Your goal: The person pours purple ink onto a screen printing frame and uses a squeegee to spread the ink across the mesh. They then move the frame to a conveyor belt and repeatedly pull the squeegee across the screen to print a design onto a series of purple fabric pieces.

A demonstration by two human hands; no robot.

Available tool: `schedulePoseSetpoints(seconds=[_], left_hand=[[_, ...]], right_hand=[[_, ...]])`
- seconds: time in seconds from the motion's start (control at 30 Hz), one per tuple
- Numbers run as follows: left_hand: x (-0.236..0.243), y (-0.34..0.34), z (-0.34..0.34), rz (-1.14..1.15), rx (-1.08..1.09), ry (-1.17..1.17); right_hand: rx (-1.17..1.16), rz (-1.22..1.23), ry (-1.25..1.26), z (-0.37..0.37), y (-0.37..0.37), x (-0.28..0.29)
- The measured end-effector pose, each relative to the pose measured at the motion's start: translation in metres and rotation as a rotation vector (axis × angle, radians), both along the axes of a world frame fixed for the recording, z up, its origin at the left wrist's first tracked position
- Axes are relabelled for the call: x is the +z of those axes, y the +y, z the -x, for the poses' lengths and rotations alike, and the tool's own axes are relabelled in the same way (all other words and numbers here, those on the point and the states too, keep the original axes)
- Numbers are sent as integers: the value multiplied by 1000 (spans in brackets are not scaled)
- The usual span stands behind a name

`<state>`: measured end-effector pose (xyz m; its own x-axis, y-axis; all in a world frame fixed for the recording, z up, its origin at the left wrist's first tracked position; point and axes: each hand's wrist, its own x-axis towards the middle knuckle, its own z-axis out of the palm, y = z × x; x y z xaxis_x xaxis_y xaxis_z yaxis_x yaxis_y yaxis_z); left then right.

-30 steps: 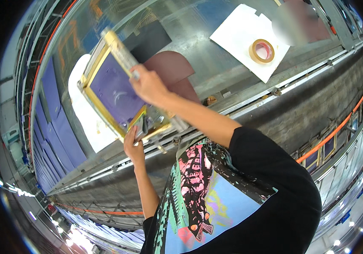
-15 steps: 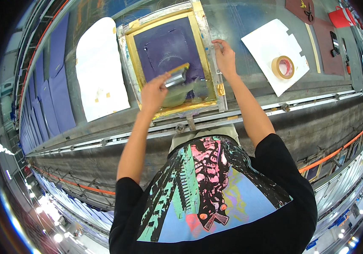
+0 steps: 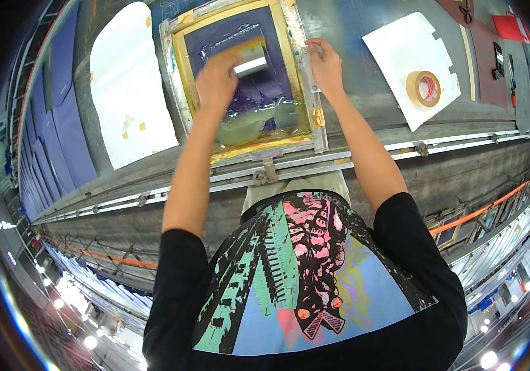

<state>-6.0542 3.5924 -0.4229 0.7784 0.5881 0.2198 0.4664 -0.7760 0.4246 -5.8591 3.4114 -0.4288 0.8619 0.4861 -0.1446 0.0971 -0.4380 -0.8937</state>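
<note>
My left hand [image 3: 217, 81] is closed round a squeegee [image 3: 252, 60], a metal-bodied blade with a yellowish edge, somewhat blurred. It sits over the far half of the screen mesh, which carries wet dark purple and, nearer me, greenish translucent patches. Yellowed tape lines the screen-printing frame [image 3: 301, 80], which lies on the long table in front of me. At the frame's right side rests my right hand [image 3: 325, 67], its fingers bent and gripping the edge; the fingertips are partly hidden.
Left of the frame lies a white rounded board [image 3: 132, 93], with purple fabric panels [image 3: 54, 123] beyond it. To the right, a roll of tan tape [image 3: 414, 94] sits on white card [image 3: 395, 52]. Scissors [image 3: 465, 11] and a red container [image 3: 511, 28] are farther off. A metal rail [image 3: 215, 179] borders the table.
My left hand has pushed the squeegee away from me, from the middle of the mesh to its far half. My right hand stays at the frame's right side. The whole view has shifted slightly.
</note>
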Motion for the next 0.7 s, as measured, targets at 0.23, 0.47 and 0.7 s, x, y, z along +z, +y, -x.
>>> schedulePoseSetpoints(seconds=[0.23,0.47,0.7], left_hand=[[21,-65,61,213,-61,167],[42,74,-39,321,98,274],[8,-37,31,100,5,192]], right_hand=[[-28,39,-6,-2,2,-3],[37,38,-51,-4,2,-4],[15,75,-72,-4,0,-3]])
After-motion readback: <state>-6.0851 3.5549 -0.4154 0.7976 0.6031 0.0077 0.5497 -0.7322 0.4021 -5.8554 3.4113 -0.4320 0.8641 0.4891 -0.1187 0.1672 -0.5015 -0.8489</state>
